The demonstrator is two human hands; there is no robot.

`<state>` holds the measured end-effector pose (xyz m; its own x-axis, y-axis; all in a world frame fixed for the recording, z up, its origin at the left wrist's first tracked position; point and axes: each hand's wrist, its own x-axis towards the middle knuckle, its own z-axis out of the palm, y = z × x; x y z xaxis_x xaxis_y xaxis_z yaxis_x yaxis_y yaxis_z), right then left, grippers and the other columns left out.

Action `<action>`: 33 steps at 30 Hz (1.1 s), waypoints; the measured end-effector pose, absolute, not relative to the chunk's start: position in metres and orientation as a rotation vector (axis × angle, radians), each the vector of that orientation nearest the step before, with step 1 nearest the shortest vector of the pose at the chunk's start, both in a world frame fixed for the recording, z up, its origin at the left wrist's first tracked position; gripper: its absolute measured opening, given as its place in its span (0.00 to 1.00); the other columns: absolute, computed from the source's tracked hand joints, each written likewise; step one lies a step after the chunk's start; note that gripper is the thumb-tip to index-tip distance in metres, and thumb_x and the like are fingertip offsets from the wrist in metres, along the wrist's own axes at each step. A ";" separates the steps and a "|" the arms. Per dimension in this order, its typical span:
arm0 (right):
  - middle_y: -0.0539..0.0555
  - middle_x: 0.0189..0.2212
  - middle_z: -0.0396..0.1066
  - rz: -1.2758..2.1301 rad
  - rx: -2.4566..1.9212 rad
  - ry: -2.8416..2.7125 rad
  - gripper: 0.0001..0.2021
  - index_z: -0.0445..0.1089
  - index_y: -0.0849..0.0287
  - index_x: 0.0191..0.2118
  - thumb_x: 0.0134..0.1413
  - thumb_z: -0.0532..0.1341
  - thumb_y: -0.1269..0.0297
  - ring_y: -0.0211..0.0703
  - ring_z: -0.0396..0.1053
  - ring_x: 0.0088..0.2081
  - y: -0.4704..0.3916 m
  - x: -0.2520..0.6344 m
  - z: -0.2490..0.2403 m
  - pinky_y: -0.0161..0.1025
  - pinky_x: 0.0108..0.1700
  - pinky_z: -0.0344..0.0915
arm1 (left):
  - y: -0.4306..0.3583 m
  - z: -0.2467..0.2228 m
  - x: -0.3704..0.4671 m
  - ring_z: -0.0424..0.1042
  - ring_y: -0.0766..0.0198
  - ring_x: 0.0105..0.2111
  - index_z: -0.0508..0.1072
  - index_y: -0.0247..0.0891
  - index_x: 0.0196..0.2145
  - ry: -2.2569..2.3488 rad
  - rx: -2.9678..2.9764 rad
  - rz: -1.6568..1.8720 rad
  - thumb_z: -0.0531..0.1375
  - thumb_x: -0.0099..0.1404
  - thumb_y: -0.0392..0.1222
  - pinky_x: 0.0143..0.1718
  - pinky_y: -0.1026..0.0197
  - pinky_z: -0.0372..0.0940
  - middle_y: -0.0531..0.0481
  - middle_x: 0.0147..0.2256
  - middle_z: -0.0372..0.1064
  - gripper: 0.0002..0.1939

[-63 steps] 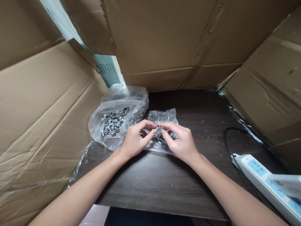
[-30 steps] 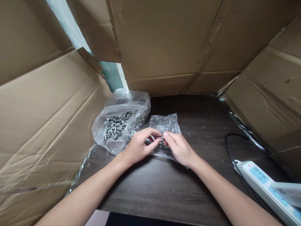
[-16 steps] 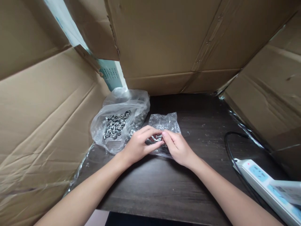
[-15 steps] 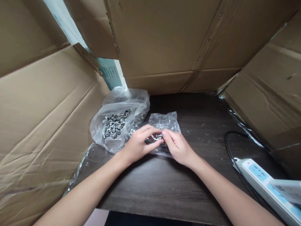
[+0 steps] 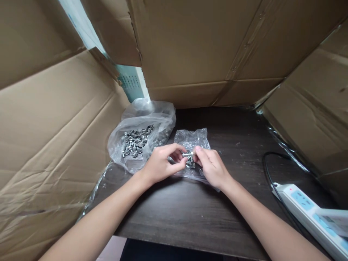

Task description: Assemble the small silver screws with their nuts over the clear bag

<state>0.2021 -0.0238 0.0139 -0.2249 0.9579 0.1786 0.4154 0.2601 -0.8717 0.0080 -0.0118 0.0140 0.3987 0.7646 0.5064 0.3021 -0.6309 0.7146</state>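
Note:
A small silver bolt (image 5: 187, 154) lies level between my two hands, over a small clear plastic bag (image 5: 191, 136). My left hand (image 5: 165, 161) curls its thumb and fingers around the bolt's left end. From the other side, my right hand (image 5: 210, 165) pinches at its right end, where a thicker bright part shows; whether that is a head or a nut I cannot tell. More metal fasteners (image 5: 190, 163) lie just below the bolt, on the small bag. My fingers partly hide them.
Behind my left hand stands an open clear plastic bag (image 5: 115, 146) with many silver bolts (image 5: 135, 141) inside. Cardboard walls (image 5: 201, 47) enclose the dark table (image 5: 174, 210) at the back and sides. A white power strip (image 5: 296, 203) with a black cable (image 5: 265, 166) lies at the right.
My hands have drawn slightly apart, so the bolt and the fasteners below show more clearly. The whole view has shifted a little to the right.

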 end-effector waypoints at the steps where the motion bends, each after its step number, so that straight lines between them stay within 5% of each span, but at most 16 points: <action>1: 0.47 0.20 0.57 0.892 -1.233 -1.773 0.22 0.62 0.58 0.26 0.70 0.47 0.52 0.37 0.55 0.23 -0.024 0.202 0.015 0.37 0.29 0.52 | -0.011 0.014 0.008 0.73 0.71 0.25 0.75 0.34 0.39 0.915 2.136 1.174 0.65 0.61 0.33 0.30 0.70 0.71 0.55 0.27 0.74 0.07; 5: 0.47 0.24 0.62 0.915 -1.152 -1.834 0.10 0.67 0.57 0.39 0.67 0.52 0.61 0.37 0.59 0.25 -0.024 0.203 0.018 0.36 0.30 0.56 | -0.010 0.013 0.005 0.71 0.72 0.23 0.74 0.34 0.35 0.944 2.141 1.161 0.65 0.60 0.33 0.28 0.70 0.69 0.55 0.25 0.72 0.04; 8: 0.48 0.26 0.64 0.871 -1.126 -1.926 0.06 0.67 0.58 0.37 0.64 0.55 0.64 0.37 0.60 0.27 -0.024 0.201 0.017 0.35 0.31 0.57 | -0.009 0.010 0.004 0.71 0.72 0.24 0.74 0.34 0.35 0.945 2.172 1.129 0.65 0.60 0.33 0.29 0.70 0.68 0.55 0.26 0.72 0.05; 19: 0.47 0.23 0.62 0.855 -1.167 -1.929 0.14 0.65 0.58 0.30 0.67 0.53 0.59 0.36 0.58 0.25 -0.025 0.198 0.016 0.34 0.29 0.55 | -0.007 0.012 0.003 0.70 0.67 0.32 0.74 0.36 0.40 0.966 2.313 0.967 0.60 0.65 0.37 0.34 0.65 0.67 0.49 0.36 0.70 0.06; 26: 0.46 0.16 0.54 0.913 -1.202 -1.916 0.25 0.59 0.58 0.20 0.69 0.51 0.54 0.34 0.52 0.20 -0.027 0.197 0.014 0.36 0.26 0.50 | -0.008 0.008 0.001 0.67 0.69 0.26 0.73 0.36 0.33 0.996 2.385 1.036 0.60 0.63 0.37 0.29 0.66 0.61 0.53 0.28 0.68 0.03; 33: 0.46 0.20 0.61 0.905 -1.156 -1.875 0.13 0.66 0.57 0.32 0.67 0.53 0.59 0.37 0.59 0.23 -0.025 0.201 0.019 0.35 0.28 0.55 | -0.007 0.010 0.000 0.68 0.68 0.28 0.73 0.36 0.35 0.982 2.365 1.030 0.58 0.67 0.38 0.31 0.66 0.63 0.52 0.30 0.69 0.05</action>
<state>0.2010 -0.0250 0.0190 -0.3184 0.9210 0.2244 0.3977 0.3447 -0.8503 -0.0004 -0.0065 0.0099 0.4871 0.7269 0.4840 0.4490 -0.6838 0.5751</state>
